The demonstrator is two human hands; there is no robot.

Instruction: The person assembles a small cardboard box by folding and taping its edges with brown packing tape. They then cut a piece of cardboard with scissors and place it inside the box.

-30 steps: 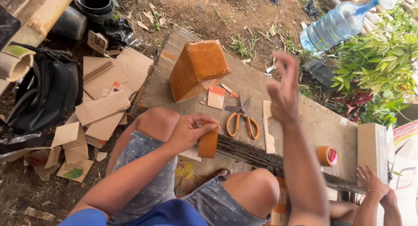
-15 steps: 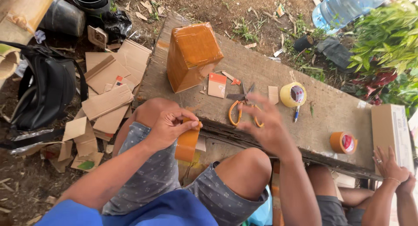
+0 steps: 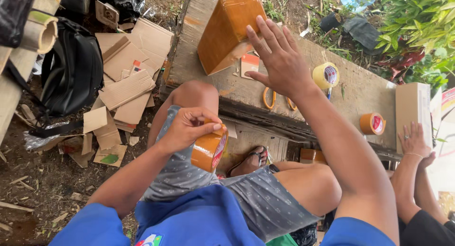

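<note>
The wooden table (image 3: 360,92) runs from 11 to 3 o'clock, its near edge above the knees. At 12 the taped brown box (image 3: 227,30) sits tilted near the far edge. A pale carton (image 3: 413,108) stands at 3. The right hand (image 3: 279,61), fingers spread, hovers beside the box. The left hand (image 3: 187,129) pinches the brown tape roll (image 3: 208,148) at centre. Yellow roll (image 3: 326,75) and orange roll (image 3: 372,123) lie at 2.

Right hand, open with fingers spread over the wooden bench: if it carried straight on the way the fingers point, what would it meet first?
Probably the brown tape-wrapped cardboard box; the right hand points at it, though its height above is unclear.
</note>
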